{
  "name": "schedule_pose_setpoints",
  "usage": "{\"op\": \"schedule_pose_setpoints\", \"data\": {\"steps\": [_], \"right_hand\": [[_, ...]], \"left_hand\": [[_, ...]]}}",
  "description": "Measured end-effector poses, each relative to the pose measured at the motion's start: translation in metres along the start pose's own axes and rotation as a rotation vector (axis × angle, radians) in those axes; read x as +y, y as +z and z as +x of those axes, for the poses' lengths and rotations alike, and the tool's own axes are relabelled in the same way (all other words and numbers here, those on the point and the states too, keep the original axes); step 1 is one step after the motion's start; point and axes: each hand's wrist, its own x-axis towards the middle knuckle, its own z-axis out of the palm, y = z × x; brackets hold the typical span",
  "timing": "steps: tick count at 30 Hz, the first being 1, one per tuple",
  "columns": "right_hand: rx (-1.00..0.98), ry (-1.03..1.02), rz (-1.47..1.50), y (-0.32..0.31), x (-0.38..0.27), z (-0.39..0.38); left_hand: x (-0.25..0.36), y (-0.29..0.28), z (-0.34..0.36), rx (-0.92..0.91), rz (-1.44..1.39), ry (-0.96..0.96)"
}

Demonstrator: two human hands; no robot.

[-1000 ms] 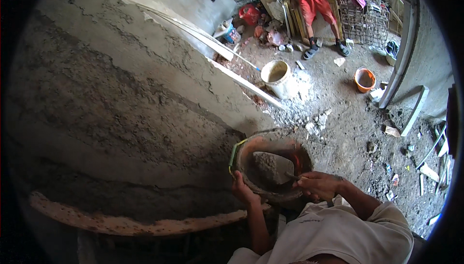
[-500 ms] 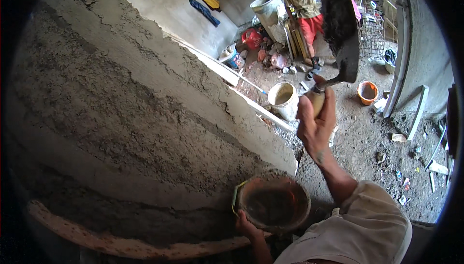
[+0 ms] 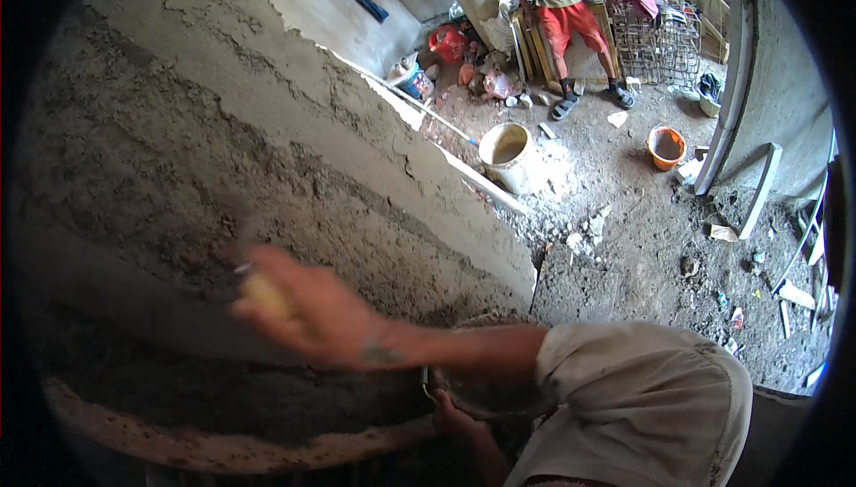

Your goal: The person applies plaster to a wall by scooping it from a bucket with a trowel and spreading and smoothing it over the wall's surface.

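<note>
"How are the hands placed?"

"The right hand (image 3: 321,313) is closed around the pale handle of the trowel (image 3: 267,297), out in front of the rough wall (image 3: 267,148). Its blade is too blurred to tell if it touches."

"And the left hand (image 3: 456,417)?"

"Low down, gripping the bucket (image 3: 495,393) at its rim, beside the handle (the right forearm covers much of that bucket)."

"Where's the bucket, then?"

"Between the wall and the person's body, under the right arm."

"Anything beyond?"

"A white pail (image 3: 510,166) and an orange tub (image 3: 666,150) on the floor (image 3: 615,282); farther back, a co-worker (image 3: 566,28) in red shorts."
</note>
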Motion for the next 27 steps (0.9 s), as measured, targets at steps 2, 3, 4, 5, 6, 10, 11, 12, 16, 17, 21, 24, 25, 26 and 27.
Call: {"op": "schedule_pose_setpoints", "data": {"steps": [2,3,4,5,6,10,11,12,16,17,21,24,25,26,27], "right_hand": [[0.053,0.22,0.13,-0.04,0.03,-0.028],[0.138,0.313,0.205,-0.064,0.045,-0.04],[0.24,0.395,0.395,-0.09,0.061,-0.046],[0.344,0.47,0.581,-0.118,0.07,-0.047],[0.341,0.54,0.708,-0.143,0.08,-0.045],[0.108,0.522,1.088,-0.193,0.096,-0.039],[0.137,0.52,1.044,-0.189,0.095,-0.031],[0.138,0.522,1.045,-0.18,0.095,-0.023],[0.395,0.557,0.656,-0.166,0.112,-0.002],[0.385,0.592,0.733,-0.165,0.119,0.0],[0.266,0.638,0.846,-0.155,0.138,0.011],[0.3,0.759,0.795,-0.126,0.129,0.029],[0.28,0.751,0.778,-0.121,0.126,0.032],[0.257,0.746,0.757,-0.119,0.124,0.034],[0.201,0.751,0.734,-0.116,0.121,0.03]], "left_hand": [[-0.016,-0.003,0.019,0.006,-0.063,0.003],[-0.013,0.003,0.016,-0.004,-0.067,0.007],[-0.007,0.008,0.01,-0.015,-0.043,-0.011],[-0.003,0.014,0.004,-0.033,-0.018,-0.029],[-0.009,0.012,0.007,-0.036,-0.019,-0.022],[-0.01,0.009,0.005,-0.115,0.043,-0.028],[-0.005,0.011,-0.001,-0.144,-0.002,-0.061],[-0.007,0.009,0.0,-0.142,-0.001,-0.062],[-0.001,0.008,-0.005,-0.115,0.055,-0.069],[0.003,0.01,-0.008,-0.125,0.04,-0.039],[-0.006,-0.002,0.0,-0.14,-0.059,-0.088],[-0.016,-0.015,0.013,-0.089,0.079,-0.123],[-0.037,-0.023,0.026,-0.094,0.086,-0.092],[-0.041,-0.021,0.029,-0.099,0.089,-0.064],[-0.044,-0.019,0.031,-0.101,0.084,-0.076]]}}
